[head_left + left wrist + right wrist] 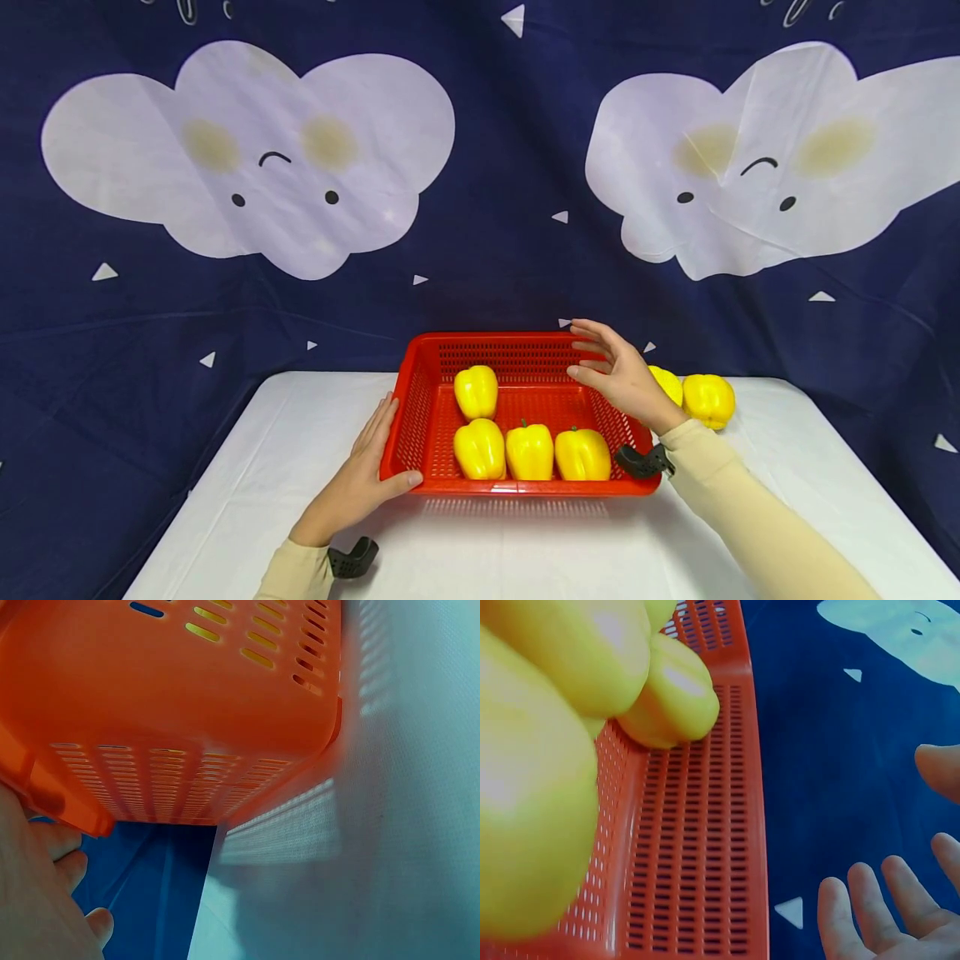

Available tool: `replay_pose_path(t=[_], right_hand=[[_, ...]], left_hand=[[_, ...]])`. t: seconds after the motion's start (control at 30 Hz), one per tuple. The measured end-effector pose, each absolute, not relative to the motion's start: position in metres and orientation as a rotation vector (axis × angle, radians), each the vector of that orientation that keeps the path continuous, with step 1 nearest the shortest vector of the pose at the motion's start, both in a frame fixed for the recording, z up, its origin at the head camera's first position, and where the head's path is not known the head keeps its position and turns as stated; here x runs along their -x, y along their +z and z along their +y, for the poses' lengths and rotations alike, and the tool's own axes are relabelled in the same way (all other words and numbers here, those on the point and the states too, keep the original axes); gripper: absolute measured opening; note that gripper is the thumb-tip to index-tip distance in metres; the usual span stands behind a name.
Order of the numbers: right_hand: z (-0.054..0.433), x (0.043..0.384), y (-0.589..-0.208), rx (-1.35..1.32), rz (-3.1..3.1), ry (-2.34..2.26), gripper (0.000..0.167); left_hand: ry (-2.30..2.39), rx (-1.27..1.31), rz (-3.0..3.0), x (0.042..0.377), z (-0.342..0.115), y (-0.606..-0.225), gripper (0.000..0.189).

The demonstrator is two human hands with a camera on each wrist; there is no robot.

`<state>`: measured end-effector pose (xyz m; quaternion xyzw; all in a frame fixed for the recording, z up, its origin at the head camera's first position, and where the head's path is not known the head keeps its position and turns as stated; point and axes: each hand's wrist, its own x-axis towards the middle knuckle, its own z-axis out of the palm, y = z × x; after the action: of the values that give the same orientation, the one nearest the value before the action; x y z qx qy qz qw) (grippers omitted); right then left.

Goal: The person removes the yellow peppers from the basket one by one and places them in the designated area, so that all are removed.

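Note:
A red plastic basket (525, 487) with slotted walls sits on the white table. My left hand (363, 475) holds its left front corner, thumb over the rim and fingers along the outer side. In the left wrist view the fingertips (71, 870) show beside the basket's rim (56, 795). Several yellow bell peppers stand inside: a rear one (476, 392) and a front row with a left (480, 448), middle (530, 452) and right pepper (582, 454). My right hand (618, 375) hovers over the basket's right rear, fingers spread and holding nothing.
Right of the basket, two more yellow things lie on the table: a bell pepper (708, 400) and one (666, 383) partly hidden by my right wrist. Behind the table (300, 417) hangs a dark blue cloth (517, 250) with white clouds.

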<state>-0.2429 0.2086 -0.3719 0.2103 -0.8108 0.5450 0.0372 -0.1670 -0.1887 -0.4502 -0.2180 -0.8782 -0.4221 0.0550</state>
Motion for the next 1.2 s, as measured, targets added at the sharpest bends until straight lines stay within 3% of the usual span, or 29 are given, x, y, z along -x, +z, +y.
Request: replay_pose_path(t=[0.83,1.2], right_hand=[[0.143,0.276,-0.392,-0.670,-2.585,1.866,0.065],[0.118,0.289,-0.398,-0.565,-2.715,1.952,0.065]], left_hand=[[-1.283,0.619,-2.704,0.167,-0.188,-0.450,0.105],[-1.286,0.630,-2.700,0.167,-0.189,-0.449,0.105]])
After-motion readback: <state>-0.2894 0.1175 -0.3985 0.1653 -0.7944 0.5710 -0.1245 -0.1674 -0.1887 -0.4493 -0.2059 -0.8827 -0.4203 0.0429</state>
